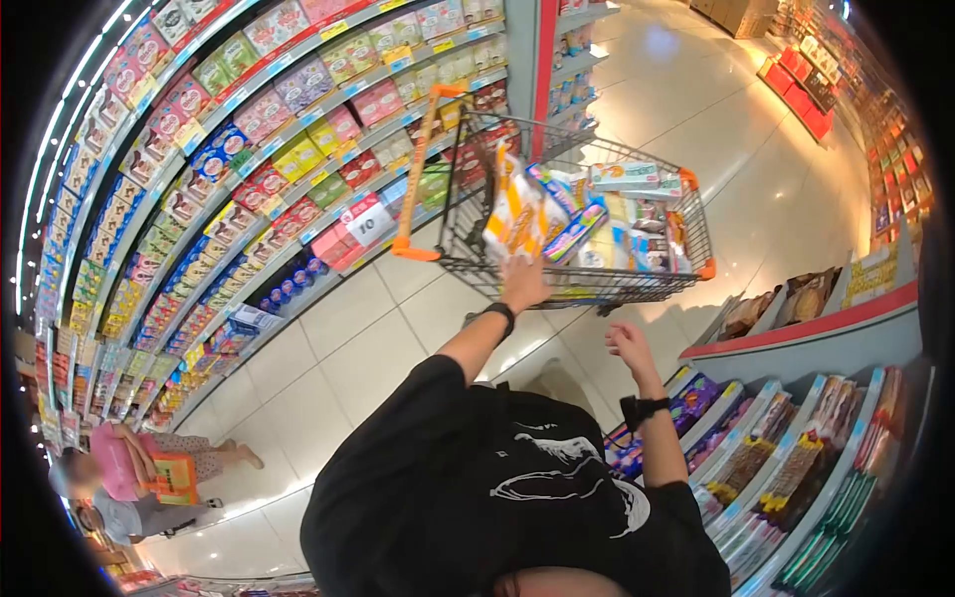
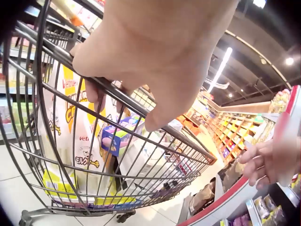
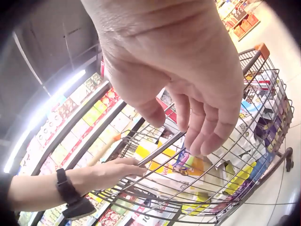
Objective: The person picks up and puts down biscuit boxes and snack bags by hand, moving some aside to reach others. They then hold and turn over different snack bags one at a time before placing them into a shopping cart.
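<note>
A wire shopping cart with orange corners and handle stands in front of me, loaded with packages. My left hand grips the top rim of its near side. In the left wrist view, the fingers curl over that rim, with the thumb on the outer side. Just inside stands a white and yellow bag, beside a blue-purple box. My right hand hangs in the air to the right of the left one, holding nothing, its fingers loosely bent. Flat teal and white boxes lie at the cart's far end.
Tall shelves of packaged goods run along the left. A low shelf unit with a red edge and snack racks are close on my right. Two people are behind to the left. Tiled floor surrounds the cart.
</note>
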### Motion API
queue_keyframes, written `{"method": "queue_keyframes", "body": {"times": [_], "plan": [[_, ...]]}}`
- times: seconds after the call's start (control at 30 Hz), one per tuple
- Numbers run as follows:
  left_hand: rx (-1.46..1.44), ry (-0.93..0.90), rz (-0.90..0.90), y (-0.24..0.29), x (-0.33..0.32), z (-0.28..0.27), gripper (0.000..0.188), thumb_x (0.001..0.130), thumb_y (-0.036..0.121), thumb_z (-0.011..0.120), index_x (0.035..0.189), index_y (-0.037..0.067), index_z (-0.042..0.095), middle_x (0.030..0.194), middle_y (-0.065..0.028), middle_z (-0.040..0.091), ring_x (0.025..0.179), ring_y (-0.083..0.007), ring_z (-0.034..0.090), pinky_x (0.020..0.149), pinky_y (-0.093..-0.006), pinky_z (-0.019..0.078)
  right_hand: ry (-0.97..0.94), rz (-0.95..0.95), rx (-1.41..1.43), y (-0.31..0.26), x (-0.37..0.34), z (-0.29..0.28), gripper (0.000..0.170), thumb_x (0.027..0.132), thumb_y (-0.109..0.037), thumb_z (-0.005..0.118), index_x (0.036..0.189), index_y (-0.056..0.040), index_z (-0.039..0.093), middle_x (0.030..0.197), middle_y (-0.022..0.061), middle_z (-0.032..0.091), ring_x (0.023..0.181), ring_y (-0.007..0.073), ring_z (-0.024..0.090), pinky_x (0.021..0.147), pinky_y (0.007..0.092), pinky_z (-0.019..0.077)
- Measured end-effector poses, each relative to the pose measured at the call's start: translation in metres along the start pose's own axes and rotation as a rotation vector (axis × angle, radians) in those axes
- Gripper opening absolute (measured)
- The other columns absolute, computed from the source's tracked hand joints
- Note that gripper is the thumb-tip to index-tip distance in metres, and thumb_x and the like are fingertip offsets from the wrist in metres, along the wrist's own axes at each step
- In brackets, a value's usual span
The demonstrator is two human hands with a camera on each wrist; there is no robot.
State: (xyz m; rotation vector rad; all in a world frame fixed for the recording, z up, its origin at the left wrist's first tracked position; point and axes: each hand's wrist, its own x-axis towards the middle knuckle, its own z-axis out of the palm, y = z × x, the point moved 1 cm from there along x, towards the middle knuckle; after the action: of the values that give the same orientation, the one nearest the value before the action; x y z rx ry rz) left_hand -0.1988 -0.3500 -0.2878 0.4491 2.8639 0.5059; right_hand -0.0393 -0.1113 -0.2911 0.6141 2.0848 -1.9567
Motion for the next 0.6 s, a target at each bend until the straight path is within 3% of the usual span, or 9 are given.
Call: {"method": "queue_keyframes", "body": {"times": [0.1,0.17,0.2,0.27,0.4,0.47,0.5,0.6], "plan": [[0.001,0.032,-0.095,0.006,0.01,0.003,0.052,0.069,0.04,0.065,0.114,0.016,0.058,0.1,-0.0142,0.062,0.109,-0.0353,0.048,0.097,-0.0594,0.0224,-0.064,0.034,-0.107,-0.021,0.046,-0.027,0.035,0.086,-0.015,0.056,0.117,0.0002,0.051,0.095,0.0099,0.062,0.076,0.013,0.059,0.063,0.0248,0.0482],[-0.022,0.08,-0.058,0.004,0.007,-0.001,0.046,0.071,0.044,0.064,0.107,0.014,0.063,0.095,-0.0111,0.064,0.106,-0.0339,0.049,0.096,-0.0567,0.0227,0.079,-0.347,-0.356,-0.024,0.08,-0.042,0.047,0.079,-0.014,0.062,0.121,0.0005,0.047,0.106,0.0165,0.058,0.079,0.0213,0.061,0.069,0.0326,0.0508],[-0.028,0.069,-0.054,0.003,0.007,-0.003,0.046,0.071,0.044,0.064,0.107,0.014,0.063,0.095,-0.0111,0.064,0.106,-0.0339,0.049,0.096,-0.0567,0.0227,0.085,-0.335,-0.36,-0.019,0.103,-0.049,0.047,0.079,-0.014,0.062,0.121,0.0005,0.047,0.106,0.0165,0.058,0.079,0.0213,0.061,0.069,0.0326,0.0508],[-0.074,0.05,-0.066,0.0,0.005,-0.005,0.043,0.073,0.043,0.063,0.105,0.014,0.064,0.097,-0.0117,0.064,0.102,-0.0336,0.049,0.095,-0.0551,0.0235,0.178,-0.676,-0.592,-0.003,0.147,-0.057,0.06,0.072,-0.013,0.066,0.126,-0.0007,0.042,0.12,0.0219,0.048,0.086,0.0325,0.061,0.077,0.04,0.0502],[-0.074,0.047,-0.057,0.014,-0.009,-0.003,0.041,0.074,0.042,0.063,0.104,0.014,0.065,0.097,-0.011,0.064,0.1,-0.0333,0.049,0.093,-0.0533,0.025,0.167,-0.58,-0.91,0.017,0.171,-0.055,0.058,0.067,-0.013,0.067,0.12,-0.0025,0.045,0.128,0.0246,0.04,0.095,0.0411,0.058,0.083,0.0449,0.0478],[-0.095,0.074,-0.043,0.021,-0.018,0.002,0.042,0.075,0.041,0.062,0.107,0.014,0.064,0.098,-0.0096,0.063,0.1,-0.0325,0.049,0.092,-0.052,0.026,0.075,-0.219,-0.899,-0.019,0.146,-0.05,0.047,0.069,-0.013,0.066,0.111,-0.0046,0.048,0.126,0.0244,0.041,0.097,0.0424,0.056,0.083,0.0458,0.0477],[-0.103,0.041,-0.049,0.028,-0.022,0.002,0.042,0.075,0.04,0.062,0.108,0.014,0.064,0.099,-0.0095,0.062,0.099,-0.0317,0.05,0.092,-0.0512,0.0265,0.136,-0.218,-0.881,-0.019,0.143,-0.05,0.038,0.07,-0.013,0.064,0.104,-0.0059,0.049,0.119,0.0232,0.043,0.096,0.042,0.055,0.082,0.0467,0.0475],[-0.191,-0.037,-0.03,0.044,-0.039,0.005,0.043,0.075,0.04,0.062,0.109,0.014,0.063,0.102,-0.0093,0.062,0.099,-0.0317,0.051,0.092,-0.0512,0.0268,0.164,-0.295,-0.916,-0.008,0.137,-0.07,0.035,0.07,-0.012,0.064,0.101,-0.0057,0.051,0.113,0.0198,0.046,0.095,0.0401,0.056,0.08,0.0457,0.0482]]}}
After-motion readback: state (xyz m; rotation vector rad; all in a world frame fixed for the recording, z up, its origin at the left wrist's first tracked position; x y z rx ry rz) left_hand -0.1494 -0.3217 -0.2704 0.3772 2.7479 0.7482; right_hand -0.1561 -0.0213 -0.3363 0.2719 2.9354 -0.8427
